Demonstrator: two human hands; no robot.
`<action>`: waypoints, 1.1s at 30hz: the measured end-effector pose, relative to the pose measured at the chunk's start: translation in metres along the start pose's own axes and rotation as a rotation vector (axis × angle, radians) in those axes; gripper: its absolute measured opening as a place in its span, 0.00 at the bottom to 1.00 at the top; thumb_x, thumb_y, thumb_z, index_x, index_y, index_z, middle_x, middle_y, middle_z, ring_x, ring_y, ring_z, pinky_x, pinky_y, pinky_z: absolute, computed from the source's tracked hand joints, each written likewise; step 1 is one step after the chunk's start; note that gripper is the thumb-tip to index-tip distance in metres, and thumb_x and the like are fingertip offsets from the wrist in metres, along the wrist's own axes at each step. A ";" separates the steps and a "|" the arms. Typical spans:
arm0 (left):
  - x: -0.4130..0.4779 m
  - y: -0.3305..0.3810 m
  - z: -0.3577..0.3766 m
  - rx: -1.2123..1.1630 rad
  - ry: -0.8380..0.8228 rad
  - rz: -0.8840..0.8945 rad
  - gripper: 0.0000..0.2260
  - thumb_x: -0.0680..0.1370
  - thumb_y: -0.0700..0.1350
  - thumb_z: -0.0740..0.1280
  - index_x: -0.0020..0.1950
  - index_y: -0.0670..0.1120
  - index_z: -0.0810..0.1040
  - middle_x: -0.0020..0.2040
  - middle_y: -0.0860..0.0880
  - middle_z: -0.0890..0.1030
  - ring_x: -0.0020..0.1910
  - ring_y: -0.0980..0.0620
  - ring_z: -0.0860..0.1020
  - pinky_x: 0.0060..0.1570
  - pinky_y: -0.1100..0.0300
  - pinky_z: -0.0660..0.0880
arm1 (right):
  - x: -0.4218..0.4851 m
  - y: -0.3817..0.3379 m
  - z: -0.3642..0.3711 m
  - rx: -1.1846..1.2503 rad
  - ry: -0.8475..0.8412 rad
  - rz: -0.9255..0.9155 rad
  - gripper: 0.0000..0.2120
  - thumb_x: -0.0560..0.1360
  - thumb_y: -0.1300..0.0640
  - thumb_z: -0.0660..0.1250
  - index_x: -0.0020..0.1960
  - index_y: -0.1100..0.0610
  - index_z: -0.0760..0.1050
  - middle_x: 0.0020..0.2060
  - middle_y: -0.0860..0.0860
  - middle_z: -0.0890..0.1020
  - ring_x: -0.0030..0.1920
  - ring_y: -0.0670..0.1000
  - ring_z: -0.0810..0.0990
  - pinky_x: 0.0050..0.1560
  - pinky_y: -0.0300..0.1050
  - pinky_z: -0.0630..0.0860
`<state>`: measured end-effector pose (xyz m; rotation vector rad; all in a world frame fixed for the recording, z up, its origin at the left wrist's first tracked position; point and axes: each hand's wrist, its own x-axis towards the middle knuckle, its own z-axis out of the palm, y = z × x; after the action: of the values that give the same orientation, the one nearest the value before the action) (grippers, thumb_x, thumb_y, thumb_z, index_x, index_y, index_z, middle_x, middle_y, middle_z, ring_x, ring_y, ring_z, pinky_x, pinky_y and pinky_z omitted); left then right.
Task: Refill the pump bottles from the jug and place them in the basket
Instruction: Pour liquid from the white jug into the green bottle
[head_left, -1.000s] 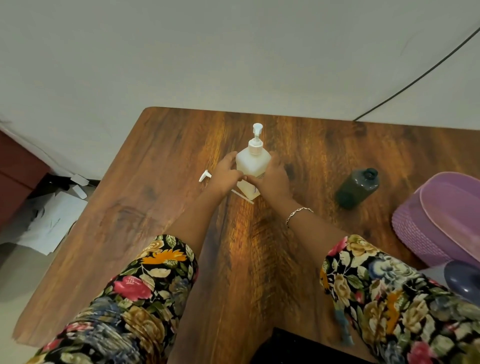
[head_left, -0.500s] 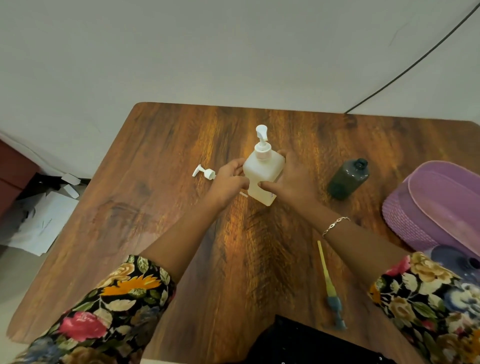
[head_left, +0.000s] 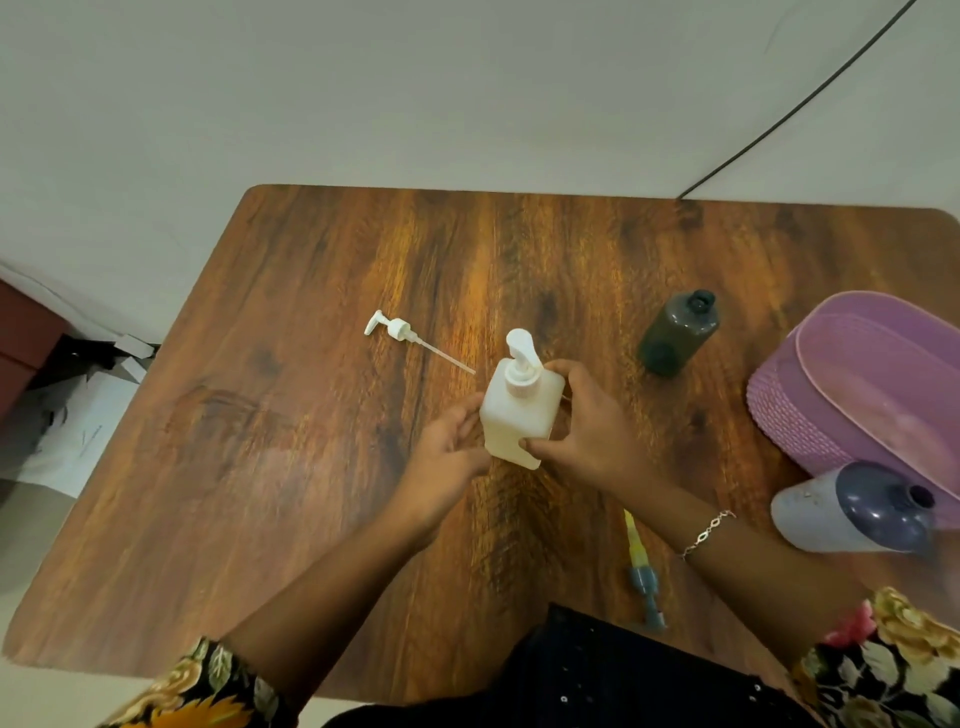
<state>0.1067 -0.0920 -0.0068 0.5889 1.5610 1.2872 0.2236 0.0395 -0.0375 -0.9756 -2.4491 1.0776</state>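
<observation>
Clasping pump bottle (head_left: 519, 415) in right grip (head_left: 592, 441), steadying with slack left grip (head_left: 447, 452); presumably for basket (head_left: 789, 421) to bottle's right.

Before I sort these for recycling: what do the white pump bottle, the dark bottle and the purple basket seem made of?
White pump bottle: likely matte, milky plastic; its walls look faintly translucent.
Dark bottle: probably tinted smooth plastic, maybe glass; soft sheen.
Purple basket: moulded plastic; regular woven-look ribs.

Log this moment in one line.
right hand grips white pump bottle | left hand beside it | dark bottle pumpless | loose pump on table
</observation>
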 end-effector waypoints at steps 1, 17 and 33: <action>-0.002 -0.002 0.001 0.006 0.012 -0.003 0.30 0.70 0.24 0.57 0.68 0.47 0.65 0.62 0.56 0.72 0.58 0.66 0.71 0.42 0.72 0.73 | -0.002 0.002 0.001 0.003 -0.012 0.000 0.36 0.62 0.51 0.77 0.65 0.54 0.63 0.60 0.49 0.72 0.57 0.47 0.72 0.55 0.43 0.72; -0.011 -0.009 0.020 0.143 0.174 0.135 0.28 0.71 0.26 0.59 0.63 0.55 0.66 0.62 0.61 0.70 0.63 0.61 0.69 0.58 0.67 0.67 | 0.000 0.017 0.000 0.026 -0.065 -0.072 0.37 0.64 0.49 0.75 0.67 0.53 0.61 0.62 0.49 0.71 0.60 0.48 0.71 0.57 0.43 0.71; 0.007 0.001 0.113 0.576 0.163 0.651 0.30 0.75 0.42 0.61 0.73 0.54 0.50 0.75 0.53 0.57 0.72 0.52 0.59 0.67 0.49 0.64 | -0.035 0.061 -0.045 0.122 0.217 0.048 0.37 0.70 0.45 0.69 0.72 0.57 0.58 0.70 0.52 0.64 0.70 0.48 0.63 0.68 0.44 0.63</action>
<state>0.2046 -0.0355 -0.0027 1.4800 1.9767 1.3568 0.3001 0.0695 -0.0521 -1.0580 -2.1722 1.0623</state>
